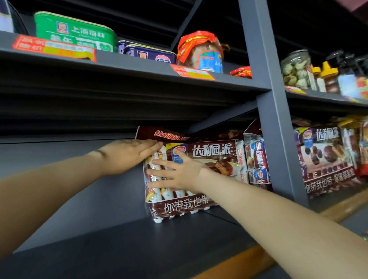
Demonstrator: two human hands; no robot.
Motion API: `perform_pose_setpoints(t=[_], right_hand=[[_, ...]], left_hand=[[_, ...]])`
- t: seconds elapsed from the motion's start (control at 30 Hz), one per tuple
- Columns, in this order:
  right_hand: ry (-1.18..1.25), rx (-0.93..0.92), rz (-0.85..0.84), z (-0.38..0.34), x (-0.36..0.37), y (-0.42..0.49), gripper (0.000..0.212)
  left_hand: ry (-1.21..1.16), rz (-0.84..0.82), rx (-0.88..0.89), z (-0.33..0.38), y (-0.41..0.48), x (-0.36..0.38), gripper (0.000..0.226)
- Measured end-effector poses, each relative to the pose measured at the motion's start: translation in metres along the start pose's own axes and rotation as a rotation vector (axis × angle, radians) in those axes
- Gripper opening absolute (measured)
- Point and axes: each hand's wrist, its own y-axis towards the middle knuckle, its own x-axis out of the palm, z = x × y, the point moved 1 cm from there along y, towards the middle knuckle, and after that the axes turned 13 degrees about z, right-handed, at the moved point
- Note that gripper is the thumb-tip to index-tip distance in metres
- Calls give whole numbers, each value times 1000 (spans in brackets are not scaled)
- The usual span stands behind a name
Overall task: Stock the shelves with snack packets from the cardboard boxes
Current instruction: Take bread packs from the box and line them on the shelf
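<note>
Brown packets on grey shelves

The snack packet (198,177) is dark brown with white letters and a yellow corner; the shelf (121,251) is dark grey with an orange-brown edge; one tin (75,31) is green.

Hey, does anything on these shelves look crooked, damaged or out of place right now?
Nothing stands out. The brown snack pack stands upright on the lower shelf, with the left hand on its left edge and the right hand flat on its front. The tins and jar above sit in order.
</note>
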Motion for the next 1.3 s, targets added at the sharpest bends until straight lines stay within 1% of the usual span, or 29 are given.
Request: perform_pose_setpoints(t=[0.13, 0.23, 0.27, 0.33, 0.4, 0.43, 0.5, 0.6, 0.67, 0.73, 0.83, 0.9, 0.93, 0.97, 1.0, 1.1, 1.17, 1.23, 1.3], right_hand=[[-14, -17, 19, 0, -3, -3, 89], [36, -27, 50, -1, -11, -8, 70], [82, -6, 63, 0, -15, -11, 68], [234, 67, 55, 0, -21, -16, 73], [421, 159, 64, -6, -31, -20, 78], [513, 212, 82, -10, -39, -23, 76], [694, 318, 157, -20, -61, -27, 65], [886, 415, 327, -33, -101, -33, 56], [1031, 438, 468, -46, -133, -36, 50], [1154, 418, 640, -66, -168, -38, 45], [1285, 302, 881, -107, -224, -56, 39], [1404, 163, 1020, -144, -260, -80, 36], [1477, 92, 1075, -167, -275, -94, 35], [1553, 15, 1105, -193, -288, -107, 35], [1621, -70, 1098, -222, -299, -119, 35], [1746, -338, 933, -324, -331, -150, 36], [1805, -532, 801, -390, -352, -170, 32], [1858, -722, 648, -446, -373, -195, 30], [1882, -895, 512, -494, -393, -220, 32]], left_hand=[[121, 11, 10, 0, -9, -2, 77], [239, -12, 11, -1, -20, -5, 75], [251, -33, 0, -2, -25, -7, 76], [222, -80, -28, -2, -37, -13, 77], [129, -133, -74, 0, -51, -22, 75], [72, -157, -113, 2, -60, -30, 74], [-66, -166, -224, 4, -80, -50, 72], [-269, -60, -431, 10, -119, -89, 67], [-331, 15, -567, 19, -155, -119, 63], [-349, 107, -706, 34, -199, -147, 57], [-324, 312, -873, 77, -275, -190, 53], [-286, 385, -979, 117, -326, -219, 45], [-257, 372, -1027, 141, -352, -231, 42], [-234, 324, -1075, 166, -378, -242, 40], [-224, 252, -1127, 193, -404, -251, 41], [-218, -3, -1326, 273, -485, -284, 43], [-182, -162, -1475, 323, -537, -310, 37], [-147, -319, -1589, 367, -583, -337, 36], [-175, -441, -1685, 404, -619, -358, 38]])
